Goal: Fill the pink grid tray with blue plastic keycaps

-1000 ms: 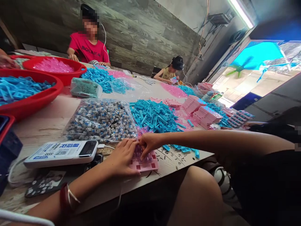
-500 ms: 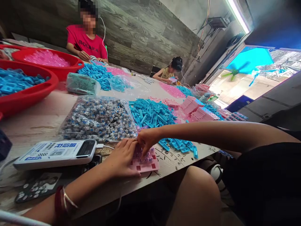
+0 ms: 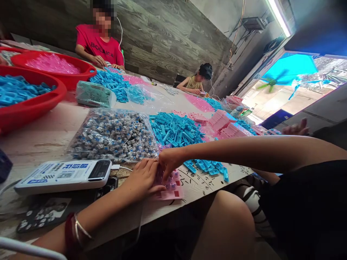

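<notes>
A pink plastic plate (image 3: 177, 194) with square holes lies at the table's near edge. Small clear purplish pieces (image 3: 171, 183) sit on it in some of the holes. My left hand (image 3: 142, 178) rests over the plate's left side, fingers stretched out and thumb reaching across its surface. Above the plate, my right hand (image 3: 171, 160) is closed, fingers curled and one digit pointing down at the clear pieces. What its fingers pinch, if anything, is hidden. Blue plastic pieces (image 3: 177, 130) lie heaped just beyond my right hand.
A clear bag of small grey switches (image 3: 114, 135) lies behind my left hand. A white power bank (image 3: 65, 175) with a cable is at left. Red basins (image 3: 61, 85) stand far left; stacked pink blocks (image 3: 234, 130) at right. Two people (image 3: 101, 50) sit across the table.
My left thumb has moved from the plate's near edge up over its surface. My right hand stays at nearly the same spot. Another person's hand has appeared at the right.
</notes>
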### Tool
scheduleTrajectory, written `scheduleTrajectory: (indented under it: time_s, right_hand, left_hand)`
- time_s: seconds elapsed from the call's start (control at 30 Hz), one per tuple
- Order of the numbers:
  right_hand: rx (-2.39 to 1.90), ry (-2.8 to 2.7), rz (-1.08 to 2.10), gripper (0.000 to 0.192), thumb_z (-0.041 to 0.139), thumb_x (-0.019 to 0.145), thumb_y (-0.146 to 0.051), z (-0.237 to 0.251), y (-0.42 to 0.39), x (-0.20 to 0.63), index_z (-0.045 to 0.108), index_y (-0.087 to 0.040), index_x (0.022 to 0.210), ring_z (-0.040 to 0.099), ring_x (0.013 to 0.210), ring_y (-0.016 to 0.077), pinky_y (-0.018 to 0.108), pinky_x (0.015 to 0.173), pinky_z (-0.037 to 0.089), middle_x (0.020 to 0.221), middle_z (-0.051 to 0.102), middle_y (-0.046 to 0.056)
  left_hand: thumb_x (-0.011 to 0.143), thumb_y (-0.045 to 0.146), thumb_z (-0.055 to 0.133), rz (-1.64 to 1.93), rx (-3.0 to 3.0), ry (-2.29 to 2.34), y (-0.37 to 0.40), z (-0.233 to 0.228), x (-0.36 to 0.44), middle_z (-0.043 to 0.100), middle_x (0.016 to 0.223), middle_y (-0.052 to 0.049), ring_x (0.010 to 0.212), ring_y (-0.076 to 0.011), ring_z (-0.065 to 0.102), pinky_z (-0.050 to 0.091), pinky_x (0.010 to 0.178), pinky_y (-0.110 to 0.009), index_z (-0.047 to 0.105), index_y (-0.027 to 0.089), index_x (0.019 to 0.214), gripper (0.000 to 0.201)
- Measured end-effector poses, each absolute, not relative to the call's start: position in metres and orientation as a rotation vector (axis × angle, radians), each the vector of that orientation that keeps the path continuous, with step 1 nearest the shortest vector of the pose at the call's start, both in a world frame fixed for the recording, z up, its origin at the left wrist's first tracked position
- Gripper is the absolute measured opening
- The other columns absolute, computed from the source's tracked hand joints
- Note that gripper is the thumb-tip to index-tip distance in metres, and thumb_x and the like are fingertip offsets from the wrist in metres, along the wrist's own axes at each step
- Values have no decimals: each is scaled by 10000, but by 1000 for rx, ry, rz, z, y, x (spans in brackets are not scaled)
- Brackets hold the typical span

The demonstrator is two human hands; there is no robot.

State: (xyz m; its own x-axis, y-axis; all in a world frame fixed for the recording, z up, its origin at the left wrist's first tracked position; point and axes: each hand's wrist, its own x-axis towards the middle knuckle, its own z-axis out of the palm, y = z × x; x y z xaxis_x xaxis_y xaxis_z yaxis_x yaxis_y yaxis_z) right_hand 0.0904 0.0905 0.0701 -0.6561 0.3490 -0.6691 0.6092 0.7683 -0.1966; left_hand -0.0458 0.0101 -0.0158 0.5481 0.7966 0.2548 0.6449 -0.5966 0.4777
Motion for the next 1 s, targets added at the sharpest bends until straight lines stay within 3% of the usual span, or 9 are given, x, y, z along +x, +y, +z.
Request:
scheduleTrajectory:
  time_s: [0.33, 0.77, 1.0]
  right_hand:
    - [742, 2284, -535, 380, 720, 669, -496, 70, 89, 89, 724, -119, 621, 403, 460, 60, 209, 477, 291, 476, 580, -36]
    - [729, 2275, -546, 302, 717, 695, -429, 70, 88, 86, 728, -139, 610, 423, 470, 57, 196, 495, 300, 452, 567, -53]
    - [752, 2276, -550, 307, 711, 694, -443, 67, 87, 89, 727, -151, 603, 410, 461, 63, 211, 482, 269, 442, 561, -53]
  left_hand:
    - [728, 495, 645, 511, 2376, 1243, 9, -9, -44, 503, 1219, -147, 1167, -332, 405, 342, 982, -468, 446, 126, 1173, 612]
    - [689, 450, 642, 508, 2250, 1251, 12, -4, -42, 506, 1145, -122, 1077, -319, 406, 361, 910, -464, 468, 136, 1117, 558]
    - [671, 457, 670, 414, 2239, 1287, 11, 4, -41, 494, 1185, -120, 1106, -321, 390, 356, 925, -455, 459, 131, 1169, 631]
